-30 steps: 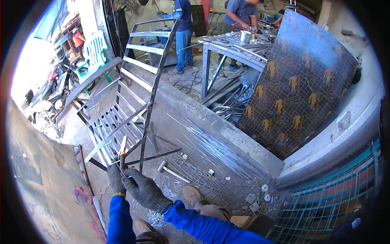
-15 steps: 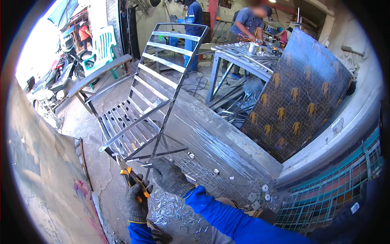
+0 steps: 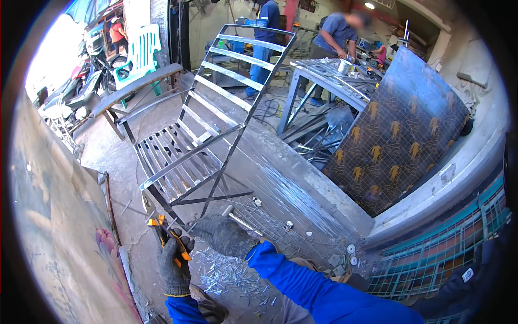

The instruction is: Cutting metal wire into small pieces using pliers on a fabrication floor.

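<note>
In my left hand (image 3: 175, 264), gloved in grey knit, are pliers with orange-and-black handles (image 3: 183, 251) and pale metal jaws pointing away from me. My right hand (image 3: 224, 235), gloved alike, is closed just to its right, back upward; whatever its fingers hold is hidden. A metal chair frame (image 3: 221, 167) with slatted seat and back stands just beyond both hands, its nearest leg by my right fingertips. Beside the right hand, a shiny hammer-like tool (image 3: 240, 220) lies on the ground, partly covered by the hand.
Metal scraps (image 3: 226, 275) litter the floor below my hands. A patterned board (image 3: 396, 135) leans at right, above a green wire grid (image 3: 426, 264). Beyond stand a metal worktable (image 3: 318, 81) and people working. A green plastic chair (image 3: 143, 56) and motorcycles (image 3: 75, 92) are far left.
My right hand has shifted left and down, uncovering more of the hammer-like tool. My left hand, still gripping the pliers, is slightly left and lower. The chair frame appears farther right as the view moves.
</note>
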A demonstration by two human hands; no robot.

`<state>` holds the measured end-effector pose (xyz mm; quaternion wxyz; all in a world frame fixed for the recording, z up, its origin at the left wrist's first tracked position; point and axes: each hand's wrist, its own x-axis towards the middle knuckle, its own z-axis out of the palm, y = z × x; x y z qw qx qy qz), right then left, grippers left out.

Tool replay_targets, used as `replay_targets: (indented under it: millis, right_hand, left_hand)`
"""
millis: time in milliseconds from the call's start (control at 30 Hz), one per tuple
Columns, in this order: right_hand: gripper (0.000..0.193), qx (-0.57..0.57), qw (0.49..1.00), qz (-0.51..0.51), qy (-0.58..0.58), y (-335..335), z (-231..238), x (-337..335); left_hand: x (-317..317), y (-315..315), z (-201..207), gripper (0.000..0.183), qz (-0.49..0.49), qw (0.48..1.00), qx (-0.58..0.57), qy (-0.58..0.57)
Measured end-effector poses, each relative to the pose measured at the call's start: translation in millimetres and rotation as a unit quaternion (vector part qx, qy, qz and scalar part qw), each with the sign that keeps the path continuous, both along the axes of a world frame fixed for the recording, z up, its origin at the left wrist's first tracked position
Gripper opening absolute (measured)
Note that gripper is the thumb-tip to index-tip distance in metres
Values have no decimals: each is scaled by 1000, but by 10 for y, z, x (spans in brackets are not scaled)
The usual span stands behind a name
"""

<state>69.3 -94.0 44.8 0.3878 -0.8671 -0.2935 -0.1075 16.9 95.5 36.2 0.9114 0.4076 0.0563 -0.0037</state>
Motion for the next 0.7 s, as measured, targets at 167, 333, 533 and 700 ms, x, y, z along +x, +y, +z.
replay_targets:
  millis: [167,333,533,700]
  right_hand:
    - [25,-44,993,10,106,106,110,-84]
    - [27,2,991,-36,128,138,-60,-109]
    - [34,-47,976,-20,212,166,50,-177]
    - [29,-61,989,-26,133,183,-342,-51]
  left_hand:
    - [-67,-1,70,42,3,999,-31,-25]
    - [-59,-25,132,46,5,999,-38,-28]
    - [9,-53,115,48,-6,998,-63,-10]
    - [58,-105,134,44,-21,999,-30,-8]
